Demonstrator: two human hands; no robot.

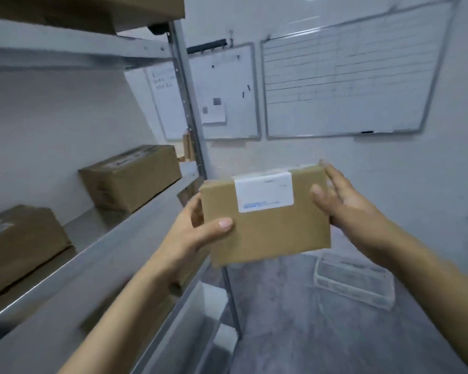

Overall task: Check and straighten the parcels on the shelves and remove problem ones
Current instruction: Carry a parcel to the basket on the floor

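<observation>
The left hand (192, 233) is gripping the left edge of the small parcel (268, 233), its thumb lying on the upper face and its fingers going underneath, out of sight. The right hand (346, 201) is pinching the right edge, with the thumb pressing on the face near the upper right corner and the fingers stretching up along the far side. The small parcel is being held in the air at the middle of the frame, clear of the shelving and slightly tilted, its broad face turned toward the camera. A white label (264, 194) is sitting on the upper part of that face and folding over the top edge; its print is too blurred to read.

Left of the hands, a grey metal shelf (106, 260) is running from the lower left toward the middle. Two brown cartons are resting on it, well apart: the nearer carton (19, 244) at the left edge and the farther carton (131, 178) left of centre. A third carton (92, 12) is sitting on the upper shelf (65, 41) at the top left. A metal upright (189, 103) is standing at the shelving's corner. On the white wall behind, a small whiteboard (227, 90) is carrying a paper sheet (212, 112), and a large whiteboard (346, 82) with a ruled grid is hanging at the upper right. At the lower right, a blurred pale tray (354, 279) is lying on the grey floor (295, 319).
</observation>
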